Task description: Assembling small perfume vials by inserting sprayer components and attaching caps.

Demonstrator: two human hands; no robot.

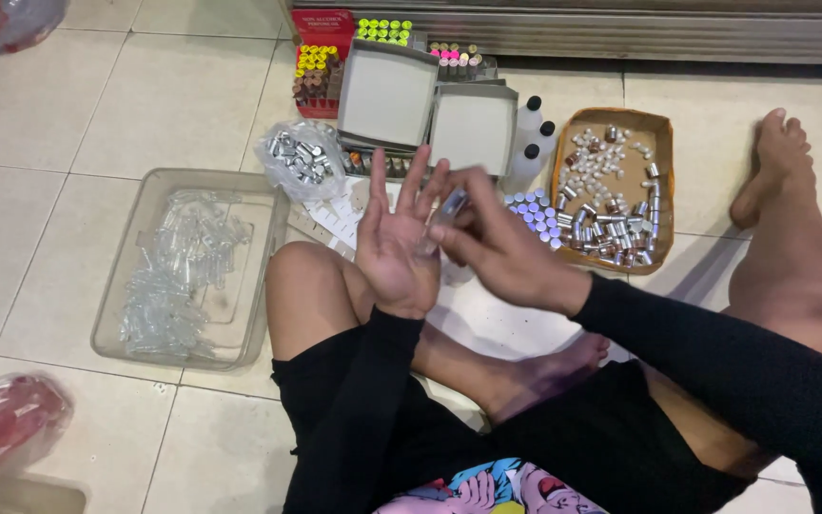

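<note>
I sit cross-legged on a tiled floor. My left hand (395,243) is raised with the palm up and the fingers spread, empty as far as I can see. My right hand (499,249) sits right beside it, pinching a small clear vial with a silver cap (451,204) at the left hand's fingertips. Both arms wear black sleeves.
A clear plastic tray (116,314) of empty glass vials lies at left. A bag of silver caps (299,158), two white boxes (388,93), racks of coloured vials (316,71), white bottles (531,128) and a brown tray (660,181) of caps lie ahead. A shutter base runs along the top.
</note>
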